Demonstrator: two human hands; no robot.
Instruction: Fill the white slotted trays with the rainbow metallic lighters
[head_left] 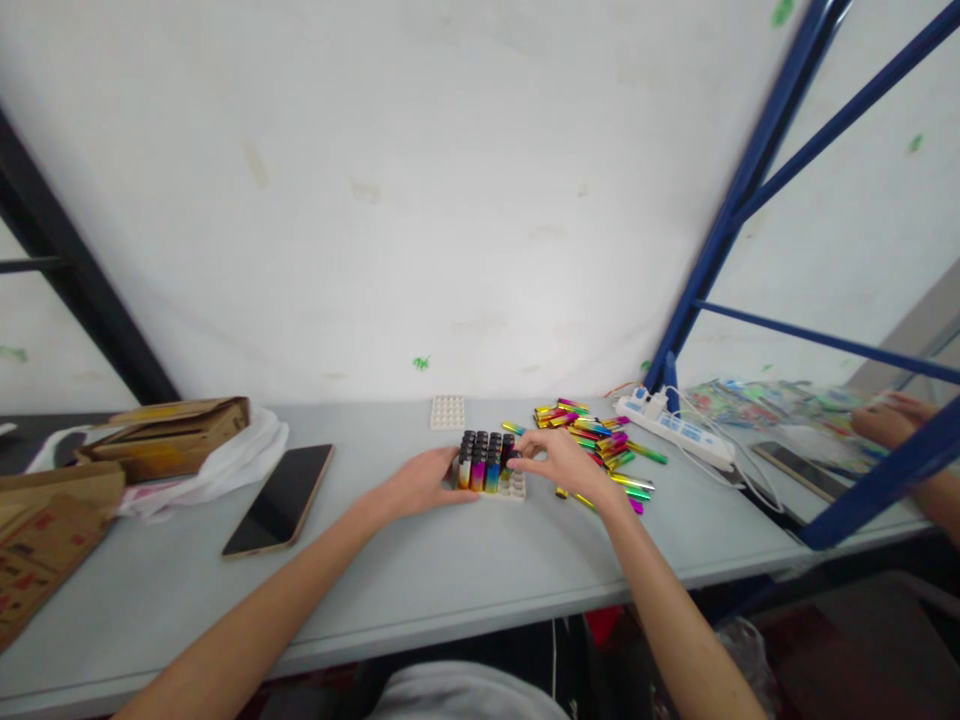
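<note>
Several shiny lighters (478, 470) with black tops stand upright in rows in a white holder (513, 493) with round holes; holes at its right end show no lighter. Against the left side of the holder rests my left hand (426, 482), thumb along the front edge and fingers behind. My right hand (559, 462) is at the right end of the rows, thumb and index finger pinched round the black top of a lighter (513, 461). To the right lies a loose pile of metallic coloured lighters (600, 432). A second white holder (448, 412) sits behind.
A dark phone (281, 498) and cardboard boxes (180, 432) with a white plastic bag lie on the left. A power strip (675, 428) with cables is at the right, beside a blue metal frame (705, 270). Another person's hands (892, 418) show at the far right.
</note>
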